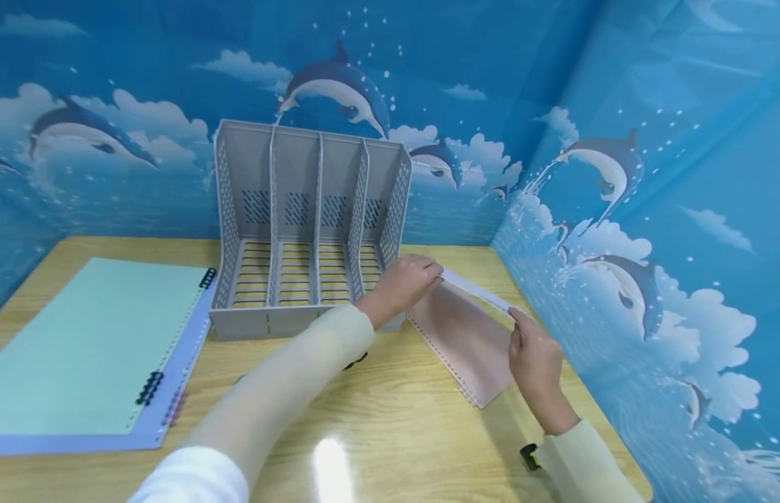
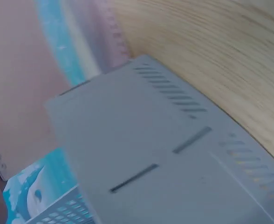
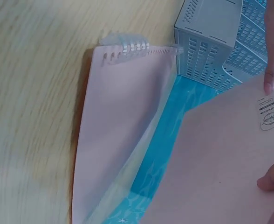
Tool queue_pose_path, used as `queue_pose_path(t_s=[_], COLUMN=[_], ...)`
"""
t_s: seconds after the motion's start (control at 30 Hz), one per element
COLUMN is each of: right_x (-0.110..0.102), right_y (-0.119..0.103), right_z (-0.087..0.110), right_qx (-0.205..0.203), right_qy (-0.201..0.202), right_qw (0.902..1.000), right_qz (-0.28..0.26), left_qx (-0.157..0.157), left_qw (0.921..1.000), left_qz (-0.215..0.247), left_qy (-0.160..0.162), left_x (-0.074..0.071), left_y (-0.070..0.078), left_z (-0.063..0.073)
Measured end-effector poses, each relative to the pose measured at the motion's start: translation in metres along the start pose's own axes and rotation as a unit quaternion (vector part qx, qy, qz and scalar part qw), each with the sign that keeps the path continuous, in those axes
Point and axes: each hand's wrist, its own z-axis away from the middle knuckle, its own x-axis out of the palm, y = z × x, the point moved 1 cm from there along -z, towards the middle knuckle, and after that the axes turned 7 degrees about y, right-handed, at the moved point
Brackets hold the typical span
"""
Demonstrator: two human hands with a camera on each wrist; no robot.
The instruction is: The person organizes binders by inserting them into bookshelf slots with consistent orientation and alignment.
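A pink loose-leaf notebook [image 1: 462, 328] is tilted up at the right of the table. My left hand [image 1: 404, 283] pinches its upper edge near the left corner. Farther along that edge, my right hand [image 1: 536, 353] pinches it with thumb and fingers. In the right wrist view a pink cover with a printed label [image 3: 269, 116] lies between the hands. Another pink panel [image 3: 123, 102] with clear binder rings [image 3: 132, 46] hangs apart from it; whether both belong to one notebook I cannot tell. Part of the notebook is hidden behind my left hand.
A grey file rack [image 1: 245, 323] with several slots stands at the back centre, just left of the notebook. At the left, a mint-green notebook [image 1: 94, 342] with black rings lies on a purple notebook [image 1: 113, 441]. A dolphin-print backdrop [image 1: 648, 209] borders the wooden table [image 1: 402, 433].
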Motion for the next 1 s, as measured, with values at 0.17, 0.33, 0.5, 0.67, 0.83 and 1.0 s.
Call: queue_pose_path(t_s=[0.17,0.33,0.5,0.67,0.83,1.0], right_x=[-0.001,-0.002,-0.002,-0.003,-0.006,-0.011], right_y=[-0.003,-0.004,-0.007,-0.008,-0.008,-0.009], right_z=[-0.001,-0.002,-0.005,-0.007,-0.010,-0.013], right_qx=[0.016,0.030,0.039,0.052,0.069,0.080], right_qy=[-0.002,0.008,0.008,0.010,0.007,0.005], right_qw=[0.9998,0.9991,0.9983,0.9969,0.9936,0.9893], right_qz=[-0.013,-0.028,-0.041,-0.058,-0.089,-0.122], left_qx=[-0.004,-0.040,-0.106,-0.119,-0.141,-0.167], left_qw=[0.9992,0.9972,0.9862,0.9804,0.9722,0.9591], left_qz=[0.038,0.055,0.127,0.157,0.186,0.228], left_qy=[-0.010,-0.030,0.000,0.009,0.015,0.019], left_x=[-0.013,-0.021,-0.030,-0.037,-0.045,-0.055], left_y=[-0.006,-0.013,-0.021,-0.026,-0.029,-0.034], left_z=[-0.002,-0.002,-0.005,-0.008,-0.013,-0.017])
